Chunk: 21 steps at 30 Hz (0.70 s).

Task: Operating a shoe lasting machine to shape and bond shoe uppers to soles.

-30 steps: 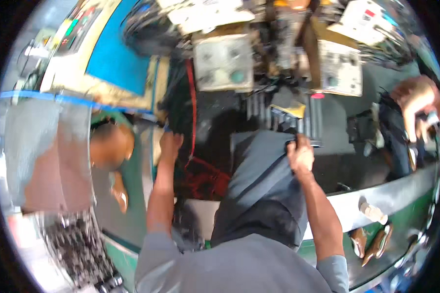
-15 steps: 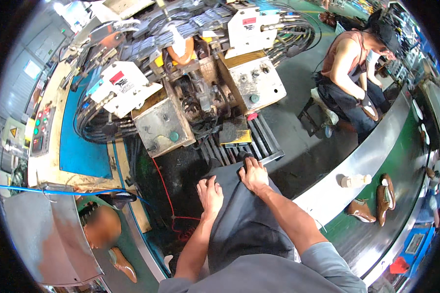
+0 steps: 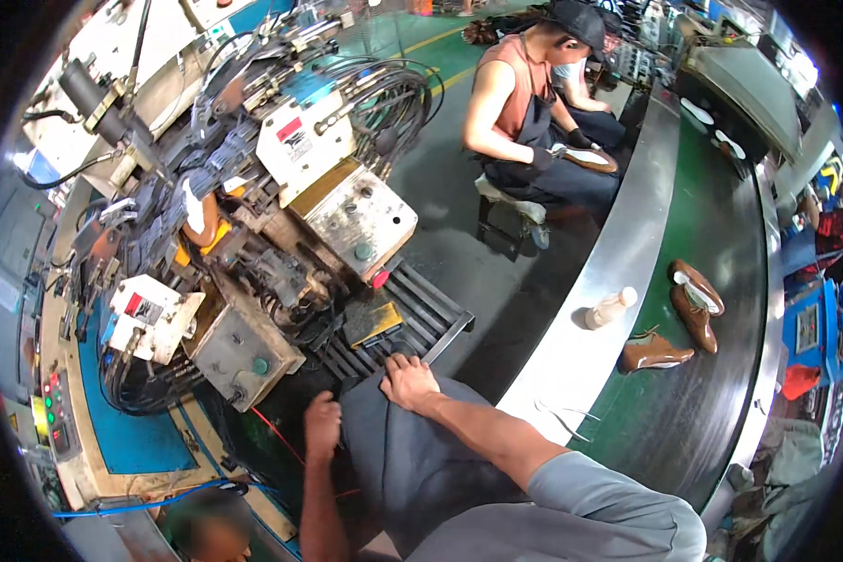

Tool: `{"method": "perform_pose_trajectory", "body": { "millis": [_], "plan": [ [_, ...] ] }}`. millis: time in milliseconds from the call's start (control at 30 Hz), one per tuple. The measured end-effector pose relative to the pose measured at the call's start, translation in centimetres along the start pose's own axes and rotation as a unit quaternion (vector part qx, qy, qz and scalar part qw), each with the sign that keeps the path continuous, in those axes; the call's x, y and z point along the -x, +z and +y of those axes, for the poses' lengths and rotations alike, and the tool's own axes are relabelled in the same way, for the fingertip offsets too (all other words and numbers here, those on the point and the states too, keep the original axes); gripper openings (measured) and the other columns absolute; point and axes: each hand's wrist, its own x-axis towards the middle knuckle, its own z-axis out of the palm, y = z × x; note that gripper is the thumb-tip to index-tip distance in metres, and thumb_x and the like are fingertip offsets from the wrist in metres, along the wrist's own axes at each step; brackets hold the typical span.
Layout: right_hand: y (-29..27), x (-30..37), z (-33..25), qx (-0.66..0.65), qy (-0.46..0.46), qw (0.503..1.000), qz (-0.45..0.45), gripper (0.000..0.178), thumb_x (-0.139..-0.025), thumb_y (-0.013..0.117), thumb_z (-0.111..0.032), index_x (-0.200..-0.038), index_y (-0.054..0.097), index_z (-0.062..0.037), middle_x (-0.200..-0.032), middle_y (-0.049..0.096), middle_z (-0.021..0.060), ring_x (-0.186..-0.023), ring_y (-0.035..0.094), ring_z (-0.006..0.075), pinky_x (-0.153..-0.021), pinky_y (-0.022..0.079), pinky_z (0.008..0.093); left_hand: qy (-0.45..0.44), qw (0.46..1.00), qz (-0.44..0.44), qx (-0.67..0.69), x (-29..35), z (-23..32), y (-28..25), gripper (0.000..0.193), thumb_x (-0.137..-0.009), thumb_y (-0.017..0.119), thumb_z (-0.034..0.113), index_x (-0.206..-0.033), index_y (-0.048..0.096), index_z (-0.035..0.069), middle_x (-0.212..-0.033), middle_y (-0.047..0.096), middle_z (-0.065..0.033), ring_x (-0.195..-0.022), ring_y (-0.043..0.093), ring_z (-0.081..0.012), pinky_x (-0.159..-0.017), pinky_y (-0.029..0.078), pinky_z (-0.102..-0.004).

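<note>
My right hand (image 3: 408, 382) lies over my knee, on the dark grey cloth (image 3: 421, 454), with its fingers draped and holding nothing. Beside the other knee, my left hand (image 3: 322, 426) hangs in the air, a little blurred, its fingers curled in a loose fist. Nothing shows in it. Ahead on the left stands a large machine with a control box (image 3: 356, 225) on one side and another box (image 3: 244, 351) on the other. A brown and white shoe piece (image 3: 199, 217) sits high in its middle. A slatted metal step (image 3: 431, 314) lies just beyond my knees.
To the right runs a green conveyor (image 3: 618, 421) with a metal edge (image 3: 571, 323). Brown shoes (image 3: 658, 352) lie on it, and a whitish bottle (image 3: 612, 309) stands on the edge. A seated co-worker (image 3: 520, 103) holds a brown shoe (image 3: 590, 159). A blue hose (image 3: 150, 504) crosses lower left.
The view has swung right, so the machine sits farther left. My left hand has lifted off my leg and its fingers have curled. My right hand stays on the knee.
</note>
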Motion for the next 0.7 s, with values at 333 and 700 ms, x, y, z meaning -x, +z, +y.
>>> {"method": "perform_pose_trajectory", "body": {
  "millis": [333,700],
  "plan": [
    [-0.2,-0.5,-0.2,0.000,-0.003,1.000,0.005,0.054,-0.100,0.063,-0.038,-0.140,0.066,-0.0027,-0.145,0.065,0.0166,-0.127,0.064,0.0431,-0.108,0.054,0.0561,0.079,0.966,0.214,0.126,-12.7,19.5,-14.2,0.038,-0.114,0.063,0.034,-0.134,0.073,0.003,-0.117,0.078,-0.0061,-0.106,0.072,-0.0135,-0.093,0.054,-0.0278],
    [0.0,-1.4,-0.5,-0.012,0.003,1.000,-0.021,0.054,-0.102,0.060,-0.040,-0.143,0.066,-0.0052,-0.149,0.064,0.0139,-0.130,0.063,0.0419,-0.109,0.052,0.0567,-0.046,0.965,0.125,0.228,-21.2,24.2,-15.8,0.064,-0.117,0.050,0.049,-0.154,0.057,-0.002,-0.142,0.072,-0.0185,-0.128,0.069,-0.0277,-0.114,0.047,-0.0442]
  ]
}}
